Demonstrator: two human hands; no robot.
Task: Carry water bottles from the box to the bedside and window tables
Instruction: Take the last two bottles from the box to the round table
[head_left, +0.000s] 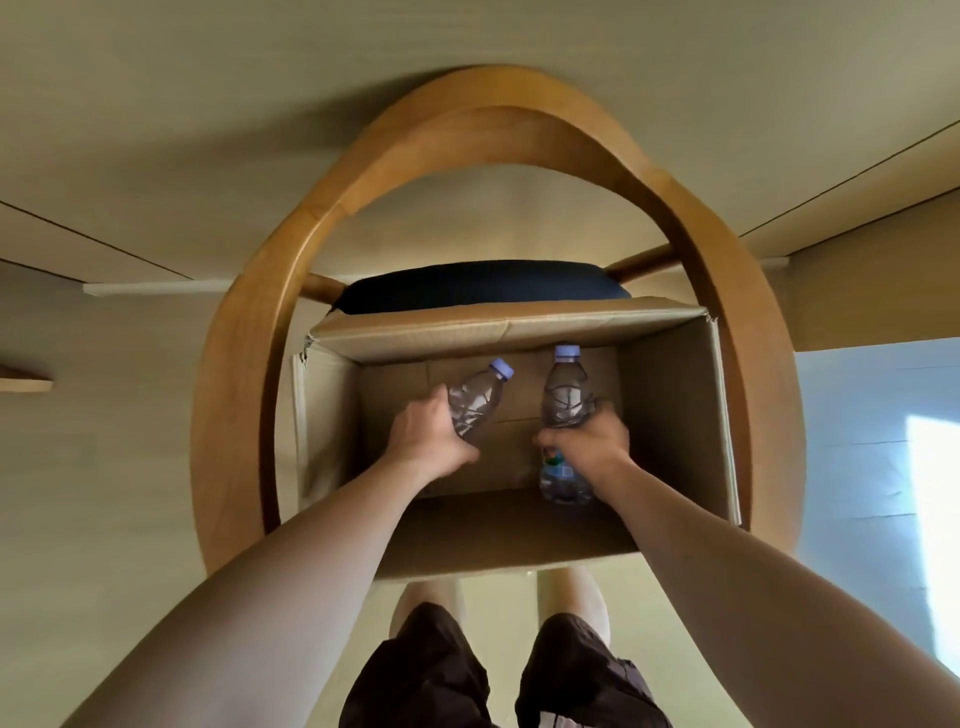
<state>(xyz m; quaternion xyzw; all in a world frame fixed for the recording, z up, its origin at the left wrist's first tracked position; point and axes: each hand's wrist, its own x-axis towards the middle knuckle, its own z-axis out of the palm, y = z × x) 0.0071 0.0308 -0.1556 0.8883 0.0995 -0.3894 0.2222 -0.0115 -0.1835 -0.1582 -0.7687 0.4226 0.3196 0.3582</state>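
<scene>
An open cardboard box (675, 415) sits on a wooden chair, seen from above. Both my hands reach down inside it. My left hand (426, 434) grips a clear water bottle (478, 397) with a pale blue cap, tilted to the upper right. My right hand (589, 436) grips a second clear water bottle (563, 387) round its middle, cap pointing away from me. The lower end of this bottle with a blue label (563, 480) shows below my right hand. The rest of the box floor looks bare.
The chair has a curved wooden back rail (498, 130) arching over the box and a dark seat cushion (478, 286) behind it. Beige wall panels lie beyond. A pale tiled floor (857, 441) with a bright patch of light is at the right. My legs stand close below the box.
</scene>
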